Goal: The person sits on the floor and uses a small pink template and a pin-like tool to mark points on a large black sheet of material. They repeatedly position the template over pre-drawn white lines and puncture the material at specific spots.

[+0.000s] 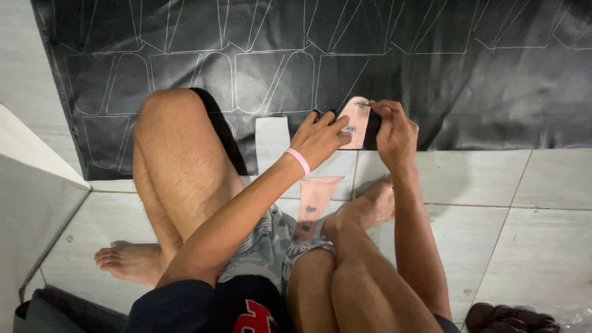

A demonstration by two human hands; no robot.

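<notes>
- Bottom right of the frame: I note a dark brown bundle [509,319] on the tiled floor [542,246].
- Lower centre: a pinkish template piece [314,203] lies on the tiles beside my bare foot [364,209].
- Centre: my left hand [319,138], pink wristband [298,160] on the wrist, fingers pressed together on a pink card template [356,123].
- Just right: my right hand [391,131], fingertips pinched on a pen at the template's top edge.
- Upper frame: black sheet [431,74] with white traced outlines, under the template.
</notes>
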